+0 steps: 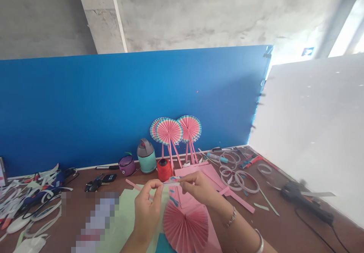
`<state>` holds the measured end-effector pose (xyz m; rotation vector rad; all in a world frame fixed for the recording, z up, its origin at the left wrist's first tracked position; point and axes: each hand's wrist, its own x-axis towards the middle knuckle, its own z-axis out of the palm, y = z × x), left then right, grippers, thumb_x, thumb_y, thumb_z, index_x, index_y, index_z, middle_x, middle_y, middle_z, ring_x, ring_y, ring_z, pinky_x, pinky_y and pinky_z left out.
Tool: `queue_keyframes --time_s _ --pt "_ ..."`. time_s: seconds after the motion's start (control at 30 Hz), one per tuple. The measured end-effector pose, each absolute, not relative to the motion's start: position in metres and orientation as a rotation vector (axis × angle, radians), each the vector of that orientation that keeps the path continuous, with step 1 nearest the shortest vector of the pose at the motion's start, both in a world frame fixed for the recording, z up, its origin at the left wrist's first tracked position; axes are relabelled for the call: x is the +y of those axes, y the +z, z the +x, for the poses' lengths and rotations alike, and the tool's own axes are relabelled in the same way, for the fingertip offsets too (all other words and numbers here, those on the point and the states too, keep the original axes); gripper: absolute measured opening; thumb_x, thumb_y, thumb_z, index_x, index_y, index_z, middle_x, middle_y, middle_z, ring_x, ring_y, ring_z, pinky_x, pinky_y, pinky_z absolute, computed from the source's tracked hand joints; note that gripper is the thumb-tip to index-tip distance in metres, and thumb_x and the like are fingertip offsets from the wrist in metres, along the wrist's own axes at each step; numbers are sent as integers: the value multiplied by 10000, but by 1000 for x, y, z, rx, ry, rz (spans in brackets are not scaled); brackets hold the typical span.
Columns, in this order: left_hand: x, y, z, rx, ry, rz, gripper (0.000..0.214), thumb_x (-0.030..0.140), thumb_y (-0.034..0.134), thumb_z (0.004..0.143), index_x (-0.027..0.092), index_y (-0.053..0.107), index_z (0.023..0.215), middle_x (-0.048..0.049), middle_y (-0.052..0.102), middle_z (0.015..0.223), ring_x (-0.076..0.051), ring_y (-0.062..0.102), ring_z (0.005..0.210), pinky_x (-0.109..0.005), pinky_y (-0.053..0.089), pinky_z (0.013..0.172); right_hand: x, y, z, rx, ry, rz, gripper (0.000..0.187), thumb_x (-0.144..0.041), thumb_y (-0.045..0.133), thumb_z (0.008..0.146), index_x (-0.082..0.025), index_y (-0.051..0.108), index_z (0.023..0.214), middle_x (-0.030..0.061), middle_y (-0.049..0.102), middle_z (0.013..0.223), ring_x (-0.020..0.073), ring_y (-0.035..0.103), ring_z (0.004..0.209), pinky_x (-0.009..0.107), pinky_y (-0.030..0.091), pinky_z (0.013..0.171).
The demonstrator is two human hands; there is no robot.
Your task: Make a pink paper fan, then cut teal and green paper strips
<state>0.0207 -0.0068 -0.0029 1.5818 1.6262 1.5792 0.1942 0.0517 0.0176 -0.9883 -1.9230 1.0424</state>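
Note:
My left hand (148,205) pinches one end of a short, narrow white strip (172,184), its thumb and forefinger pressed together. The other end is between the thumb and fingers of my right hand (199,188), so the strip is stretched level between both hands. It looks like tape, though its exact kind is hard to make out. Just below lies a round pleated pink paper fan (186,226), spread over pink paper, with small blue bits above it. Pale green paper sheets (125,211) lie under and beside my left hand.
Finished pink fans (169,131) lean on the blue partition (85,109). Before them stand a red thread spool (164,171), a teal flask (146,158) and a purple pot (126,165). Tape rings (247,181) and a glue gun (304,200) lie right; paper scraps (36,196) pile left.

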Motion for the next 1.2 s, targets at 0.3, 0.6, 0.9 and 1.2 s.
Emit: queue_keyframes --time_s 0.3,0.6,0.9,1.2 --pt "-10 10 8 1702 2097 1533 134 326 544 791 206 603 799 -40 650 850 -185 622 768 -267 490 687 74 6 208 -1730 893 -1249 351 -298 335 780 -163 508 506 43 592 594 151 544 628 241 405 631" --pt "6 7 12 1500 1305 1572 179 348 548 764 188 623 736 -21 653 760 -193 608 730 -259 488 603 73 -11 208 -2059 567 -1644 179 -30 466 644 -109 624 678 165 653 842 269 562 894 370 326 838" --pt "2 12 21 1423 1214 1645 136 285 543 743 184 613 684 -11 650 689 -186 588 712 -283 452 689 42 27 197 -2157 922 -990 194 -184 555 719 -192 667 878 34 678 928 172 601 874 261 431 787" --pt "10 4 12 1516 1250 1494 565 324 522 762 191 414 1300 -81 693 990 -205 625 863 -351 459 821 47 15 201 -2300 631 -1313 175 -154 501 734 -173 650 826 59 675 900 180 594 822 260 380 704"
